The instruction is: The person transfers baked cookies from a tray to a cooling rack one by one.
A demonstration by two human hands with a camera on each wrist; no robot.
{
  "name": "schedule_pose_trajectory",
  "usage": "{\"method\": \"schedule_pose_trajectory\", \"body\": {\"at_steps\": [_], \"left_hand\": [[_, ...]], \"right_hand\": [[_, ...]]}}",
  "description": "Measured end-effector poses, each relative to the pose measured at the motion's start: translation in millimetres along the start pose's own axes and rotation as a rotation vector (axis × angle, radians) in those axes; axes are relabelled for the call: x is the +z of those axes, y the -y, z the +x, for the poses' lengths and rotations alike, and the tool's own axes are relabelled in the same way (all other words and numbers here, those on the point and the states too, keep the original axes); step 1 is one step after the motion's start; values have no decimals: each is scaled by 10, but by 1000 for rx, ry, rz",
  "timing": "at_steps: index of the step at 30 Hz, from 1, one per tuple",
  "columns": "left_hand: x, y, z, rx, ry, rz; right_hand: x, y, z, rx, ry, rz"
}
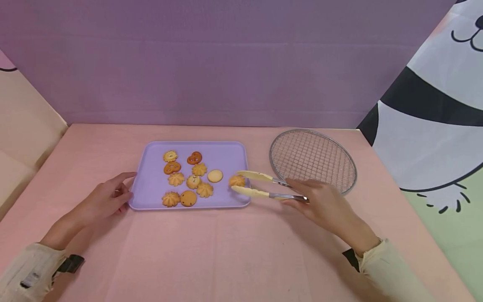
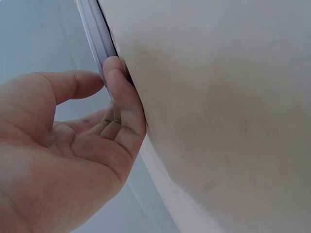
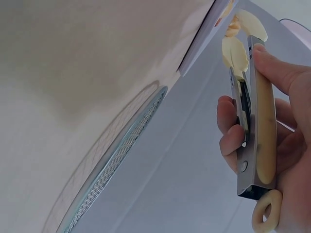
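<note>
My left hand (image 1: 101,202) holds the left edge of a lilac tray (image 1: 230,156); in the left wrist view the thumb and fingers (image 2: 127,90) meet at its rim. My right hand (image 1: 325,206) grips a pair of tongs (image 3: 265,116) with metal arms and cream tips. Between those tips, over the tray's right end, sits a golden star-shaped cookie (image 1: 237,180). Several other cookies lie on the tray's left and middle: pretzel-shaped ones (image 1: 194,158), ridged star-shaped ones (image 1: 205,190), a pale round one (image 1: 215,175) and a brown dotted one (image 1: 188,198).
A round wire mesh rack (image 1: 311,157) lies right of the tray, partly behind my right hand. Pink cloth covers the table (image 1: 211,256). A purple wall (image 1: 226,75) rises at the back, and a panel with a cartoon animal (image 1: 434,138) borders the right side.
</note>
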State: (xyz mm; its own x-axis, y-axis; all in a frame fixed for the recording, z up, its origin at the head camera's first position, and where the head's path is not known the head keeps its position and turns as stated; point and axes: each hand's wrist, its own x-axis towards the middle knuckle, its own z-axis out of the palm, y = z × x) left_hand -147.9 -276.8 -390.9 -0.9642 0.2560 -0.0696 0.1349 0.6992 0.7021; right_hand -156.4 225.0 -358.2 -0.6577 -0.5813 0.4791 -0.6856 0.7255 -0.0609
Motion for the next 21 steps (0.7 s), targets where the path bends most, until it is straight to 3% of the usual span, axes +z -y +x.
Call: {"method": "schedule_pose_trajectory", "body": {"at_steps": [21], "left_hand": [[20,35,1,23,-12,-15]], "right_hand": [[-152,-309,-141,101,-44,-83]]}}
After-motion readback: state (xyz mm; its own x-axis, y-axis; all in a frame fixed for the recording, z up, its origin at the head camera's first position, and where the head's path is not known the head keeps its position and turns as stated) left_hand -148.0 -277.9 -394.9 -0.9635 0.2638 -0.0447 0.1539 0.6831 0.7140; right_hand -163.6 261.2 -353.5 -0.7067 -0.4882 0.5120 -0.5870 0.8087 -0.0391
